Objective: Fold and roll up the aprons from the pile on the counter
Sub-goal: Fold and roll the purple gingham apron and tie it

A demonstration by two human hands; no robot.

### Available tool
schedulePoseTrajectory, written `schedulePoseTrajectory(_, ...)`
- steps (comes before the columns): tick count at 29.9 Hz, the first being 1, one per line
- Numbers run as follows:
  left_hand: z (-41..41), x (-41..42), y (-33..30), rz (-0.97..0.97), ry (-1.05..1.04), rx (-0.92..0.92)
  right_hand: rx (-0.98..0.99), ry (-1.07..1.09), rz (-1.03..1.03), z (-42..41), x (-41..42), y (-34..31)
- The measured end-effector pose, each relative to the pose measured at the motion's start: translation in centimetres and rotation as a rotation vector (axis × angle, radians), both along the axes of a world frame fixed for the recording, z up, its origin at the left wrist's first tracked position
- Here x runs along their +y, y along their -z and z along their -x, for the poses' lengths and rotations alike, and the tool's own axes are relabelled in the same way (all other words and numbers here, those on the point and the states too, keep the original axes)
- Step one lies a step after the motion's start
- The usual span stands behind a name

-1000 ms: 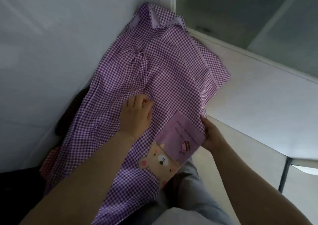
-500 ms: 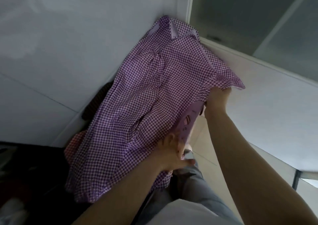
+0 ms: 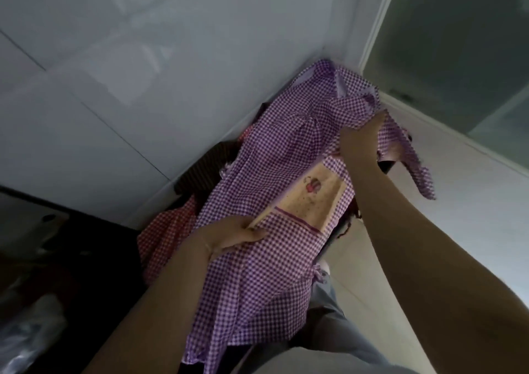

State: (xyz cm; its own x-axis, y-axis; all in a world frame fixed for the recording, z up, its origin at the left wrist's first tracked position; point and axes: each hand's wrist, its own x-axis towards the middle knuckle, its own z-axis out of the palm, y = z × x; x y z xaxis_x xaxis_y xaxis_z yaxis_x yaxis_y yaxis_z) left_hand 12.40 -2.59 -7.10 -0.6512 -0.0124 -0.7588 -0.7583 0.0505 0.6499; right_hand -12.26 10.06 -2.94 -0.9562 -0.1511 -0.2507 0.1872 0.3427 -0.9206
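apron (image 3: 280, 150) now folded over, pocket (image 3: 310, 202) showing again.

White tiled wall (image 3: 120, 67), frosted window (image 3: 458, 44)

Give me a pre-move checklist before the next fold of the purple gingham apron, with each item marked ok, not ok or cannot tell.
1. Left hand holds the purple apron at its near edge, by the pocket patch: ok.
2. Right hand grips the far end of the apron: ok.
3. Apron lies flat and smooth: not ok, it is bunched at the far end and a strip hangs loose.
4. Apron is clear of the others: not ok, it lies over the red gingham cloth and a dark cloth.
5. Bare counter beside the pile: ok.
6. Apron ties untangled: cannot tell.
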Motion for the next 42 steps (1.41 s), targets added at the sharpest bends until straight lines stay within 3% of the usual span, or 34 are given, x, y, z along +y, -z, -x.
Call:
schedulePoseTrajectory(6, -2.4, -4.1, 1.3, 0.175, -0.501, 0.081, 0.423, -0.275, -0.142, 0.8, -5.9, 0.4)
schedulePoseTrajectory(9, -2.3, -5.0, 3.1, 0.537, -0.559, -0.025, 0.51, -0.609, -0.322, 1.9, -9.1, 1.7)
schedulePoseTrajectory(12, -1.9, -4.3, 4.9, 0.731, -0.586, -0.099, 0.57, -0.919, -0.615, 2.4, -11.6, 3.5)
schedulePoseTrajectory(16, -1.5, -3.6, 5.8, 0.854, -0.658, -0.104, 0.804, -0.941, -0.875, 3.3, -13.3, 4.8)
schedulePoseTrajectory(22, -0.7, -5.1, 6.0, 1.179, -0.341, -0.099, 0.893, -1.045, -1.022, 5.3, -14.8, 6.0)
schedulePoseTrajectory(26, 2.8, -4.0, 6.2, 1.465, -0.208, 0.154, 0.866, -1.105, -0.968, 6.2, -15.3, 6.5)
schedulePoseTrajectory(28, 5.3, -3.3, 5.7, 1.385, -0.287, 0.132, 0.858, -1.149, -0.923, 6.5, -15.6, 6.4)
schedulePoseTrajectory(31, 7.7, -3.9, 5.2, 1.028, -0.734, -0.182, 0.8, -1.158, -0.862, 7.1, -15.9, 6.2)
schedulePoseTrajectory(33, 7.6, -4.6, 5.6, 0.869, -0.926, -0.287, 0.827, -1.092, -0.866, 7.7, -15.9, 5.9)
schedulePoseTrajectory(37, 5.4, -5.2, 6.8, 0.829, -0.702, -0.362, 0.892, -1.081, -0.888, 8.8, -16.2, 5.8)
schedulePoseTrajectory(42, 3.9, -4.5, 6.9, 0.674, -0.69, -0.057, 0.826, -1.082, -1.0, 9.9, -16.3, 6.1)
